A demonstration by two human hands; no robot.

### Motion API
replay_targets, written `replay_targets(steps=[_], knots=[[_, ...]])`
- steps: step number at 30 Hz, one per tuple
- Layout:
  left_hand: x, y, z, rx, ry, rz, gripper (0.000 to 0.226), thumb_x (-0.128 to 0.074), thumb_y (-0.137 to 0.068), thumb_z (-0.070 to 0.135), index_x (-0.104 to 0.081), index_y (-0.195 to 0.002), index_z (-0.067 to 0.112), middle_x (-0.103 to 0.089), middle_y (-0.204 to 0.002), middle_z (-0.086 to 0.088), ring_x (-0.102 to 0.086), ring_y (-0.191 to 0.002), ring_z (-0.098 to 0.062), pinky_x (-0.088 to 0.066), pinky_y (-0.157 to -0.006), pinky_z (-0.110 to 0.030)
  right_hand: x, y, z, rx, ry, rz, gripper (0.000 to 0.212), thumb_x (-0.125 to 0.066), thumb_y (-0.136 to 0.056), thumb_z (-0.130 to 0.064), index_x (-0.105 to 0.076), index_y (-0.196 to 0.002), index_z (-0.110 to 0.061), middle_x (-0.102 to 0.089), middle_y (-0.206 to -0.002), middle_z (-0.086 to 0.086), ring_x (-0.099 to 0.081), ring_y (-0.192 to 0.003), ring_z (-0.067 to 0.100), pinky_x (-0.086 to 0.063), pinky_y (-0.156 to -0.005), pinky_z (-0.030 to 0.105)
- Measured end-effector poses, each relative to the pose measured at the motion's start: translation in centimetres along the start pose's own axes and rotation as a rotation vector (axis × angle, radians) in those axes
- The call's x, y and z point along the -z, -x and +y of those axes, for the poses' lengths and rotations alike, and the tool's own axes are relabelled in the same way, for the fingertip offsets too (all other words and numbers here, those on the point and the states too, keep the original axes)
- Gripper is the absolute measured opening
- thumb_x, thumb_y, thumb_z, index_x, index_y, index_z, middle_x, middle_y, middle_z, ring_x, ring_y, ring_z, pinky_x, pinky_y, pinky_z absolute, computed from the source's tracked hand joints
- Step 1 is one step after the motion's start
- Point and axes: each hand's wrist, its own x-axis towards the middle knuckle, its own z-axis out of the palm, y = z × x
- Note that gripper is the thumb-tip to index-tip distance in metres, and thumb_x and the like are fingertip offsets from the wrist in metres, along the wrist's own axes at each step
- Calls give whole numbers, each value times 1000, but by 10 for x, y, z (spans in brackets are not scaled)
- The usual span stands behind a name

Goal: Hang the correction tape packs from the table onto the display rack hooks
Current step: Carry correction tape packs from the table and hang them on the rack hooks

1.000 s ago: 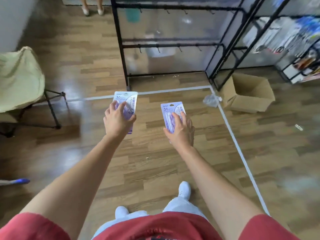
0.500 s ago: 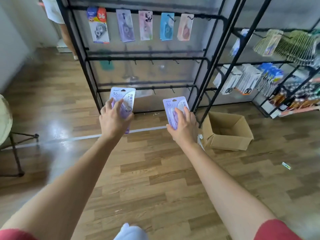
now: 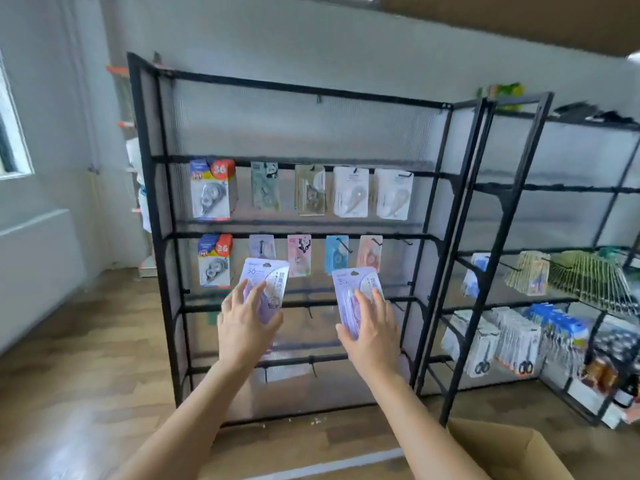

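Both hands came up since half a second ago, and the packs now sit in front of the rack's middle bars rather than low by the floor. Cardboard box (image 3: pixel 502 448) is nearest, bottom right, on the wood floor (image 3: pixel 69 393).

Left hand (image 3: pixel 244 327) holds the left pack (image 3: pixel 265 282): fingers spread apart over its face, thumb at its right edge, clamped on it. Right hand (image 3: pixel 372 336) holds the right pack (image 3: pixel 356 289): fingers on the front, thumb at the left edge, clamped too. Both packs are purple, upright, in the air and not on a hook.

Display rack (image 3: pixel 166 237) is just beyond them, with hooks (image 3: pixel 313 370) on its lower bars. Lower row of hung packs (image 3: pixel 299 254) is right behind the held ones, upper row (image 3: pixel 350 192) above. Second rack (image 3: pixel 481 237) stands to the right, holding scissors packs (image 3: pixel 483 348).
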Motion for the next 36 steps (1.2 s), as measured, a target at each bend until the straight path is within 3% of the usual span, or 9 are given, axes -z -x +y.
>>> replay_targets(steps=[4, 16, 21, 25, 31, 36], knots=[[-8, -34, 0, -7, -12, 27, 61, -66, -85, 38, -44, -141, 26, -28, -154, -5, -29, -136, -29, -28, -108, -40, -21, -38, -8, 53, -44, 55, 72, -85, -66, -31, -49, -128, -16, -52, -134, 21, -54, -115, 44, -52, -85, 53], [-42, -114, -11, 22, -98, 71, 61, -64, -86, 42, -42, -141, 28, -26, -155, -5, -28, -138, -29, -27, -110, -44, -75, -139, 11, 201, -84, 116, 67, -76, -78, -35, -50, -135, -13, -40, -147, 19, -41, -132, 39, -39, -103, 50], [-66, -131, -27, 73, -127, -3, 65, -63, -87, 44, -36, -145, 31, -23, -155, -4, -26, -139, -27, -30, -109, -42, -103, -162, 31, 243, -127, 127, 82, -86, -66, -32, -38, -131, -19, -45, -141, 24, -49, -123, 44, -46, -92, 55], [-92, -140, -33, 95, -98, -67, 66, -62, -89, 40, -32, -147, 32, -21, -156, -6, -24, -139, -28, -30, -110, -40, -132, -167, 32, 232, -145, 129, 87, -91, -58, -34, -48, -130, -12, -48, -136, 26, -55, -115, 47, -50, -85, 54], [-128, -161, -53, 142, -49, -96, 76, -63, -89, 38, -19, -151, 34, -19, -154, -6, -22, -140, -28, -32, -109, -38, -173, -172, 29, 218, -170, 87, 94, -89, -59, -36, -39, -134, -14, -53, -128, 26, -60, -103, 43, -56, -76, 47], [-150, -184, -77, 148, -65, -102, 80, -64, -88, 36, -14, -151, 35, -20, -153, -8, -26, -137, -30, -35, -105, -37, -207, -186, 27, 199, -150, 74, 91, -88, -61, -35, -38, -135, -16, -54, -126, 25, -59, -105, 44, -55, -76, 50]])
